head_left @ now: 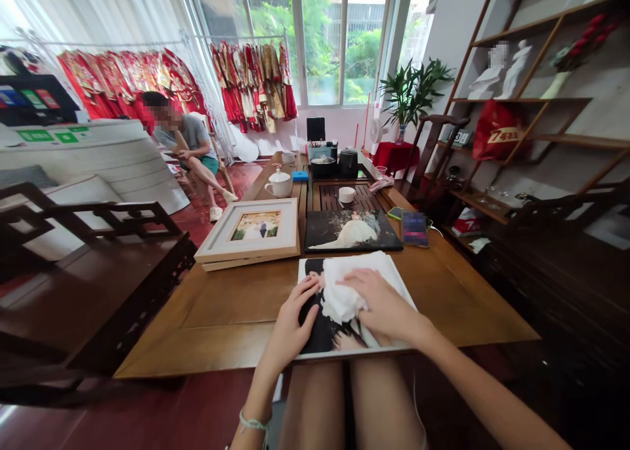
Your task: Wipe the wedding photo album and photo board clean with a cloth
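Several left fingers (302, 290) rested, unclenched, on the photo panel (322, 335); right fingers (365, 281) grasped the white cloth (339, 298), best pressed lightly.

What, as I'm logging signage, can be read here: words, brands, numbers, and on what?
"7": red bag; the characters after it are too blurred to be sure.
"7": lower bag.
"38", apparently: shelf block.
Too small or blurred: green signs, phone.
None seen: cloth, picture under it.
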`<act>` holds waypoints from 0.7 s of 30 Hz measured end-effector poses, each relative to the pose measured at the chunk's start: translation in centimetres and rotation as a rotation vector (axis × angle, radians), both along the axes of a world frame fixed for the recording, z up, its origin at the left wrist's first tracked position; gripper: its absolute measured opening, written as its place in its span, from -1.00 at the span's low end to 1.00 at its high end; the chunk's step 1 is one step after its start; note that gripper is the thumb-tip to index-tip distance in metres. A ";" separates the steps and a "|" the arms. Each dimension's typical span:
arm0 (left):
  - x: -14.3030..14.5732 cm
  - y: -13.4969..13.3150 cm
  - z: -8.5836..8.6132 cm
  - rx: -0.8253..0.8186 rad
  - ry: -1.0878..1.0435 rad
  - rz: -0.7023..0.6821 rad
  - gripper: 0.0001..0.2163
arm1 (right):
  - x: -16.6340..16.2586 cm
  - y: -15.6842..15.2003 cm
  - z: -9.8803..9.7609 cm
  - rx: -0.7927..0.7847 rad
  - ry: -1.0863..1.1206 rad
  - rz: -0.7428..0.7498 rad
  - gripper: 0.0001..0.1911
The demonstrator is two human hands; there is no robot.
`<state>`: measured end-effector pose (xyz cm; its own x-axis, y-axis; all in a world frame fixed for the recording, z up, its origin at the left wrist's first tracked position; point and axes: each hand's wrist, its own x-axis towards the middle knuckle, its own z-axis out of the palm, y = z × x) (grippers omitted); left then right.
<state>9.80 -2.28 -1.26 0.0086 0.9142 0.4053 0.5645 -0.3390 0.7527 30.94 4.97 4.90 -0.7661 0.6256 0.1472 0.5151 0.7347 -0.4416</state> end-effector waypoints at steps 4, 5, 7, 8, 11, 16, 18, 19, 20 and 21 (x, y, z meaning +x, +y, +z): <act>0.0 -0.3 0.0 -0.025 0.052 -0.043 -0.61 | -1.5 5.2 0.4 -0.001 0.015 0.140 -0.39; 0.0 -0.3 0.0 -0.033 0.055 -0.044 -0.61 | -2.0 6.0 0.5 -0.004 0.015 0.177 -0.41; -0.1 -0.4 0.0 -0.046 0.049 -0.038 -0.62 | -3.2 7.2 0.5 -0.013 0.015 0.240 -0.39; -0.1 -0.4 0.0 -0.052 0.043 -0.036 -0.63 | -3.7 7.6 0.5 -0.019 0.012 0.263 -0.37; -0.2 -0.4 0.1 -0.065 0.025 -0.045 -0.66 | -4.6 8.5 0.6 -0.036 0.002 0.309 -0.28; -0.1 -0.4 0.2 -0.086 -0.005 -0.046 -0.67 | -4.5 8.7 1.6 -0.053 -0.020 0.338 -0.26; 0.0 -0.4 0.3 -0.089 -0.023 -0.056 -0.67 | -3.7 8.2 1.9 -0.055 -0.041 0.309 -0.30; 0.0 -0.4 0.4 -0.088 -0.033 -0.066 -0.66 | -3.1 7.9 2.0 -0.052 -0.052 0.285 -0.32; 0.0 -0.4 0.4 -0.087 -0.042 -0.076 -0.66 | -2.4 7.6 2.0 -0.047 -0.063 0.252 -0.34; 0.0 -0.4 0.5 -0.086 -0.052 -0.084 -0.66 | -1.6 7.3 2.0 -0.040 -0.076 0.211 -0.35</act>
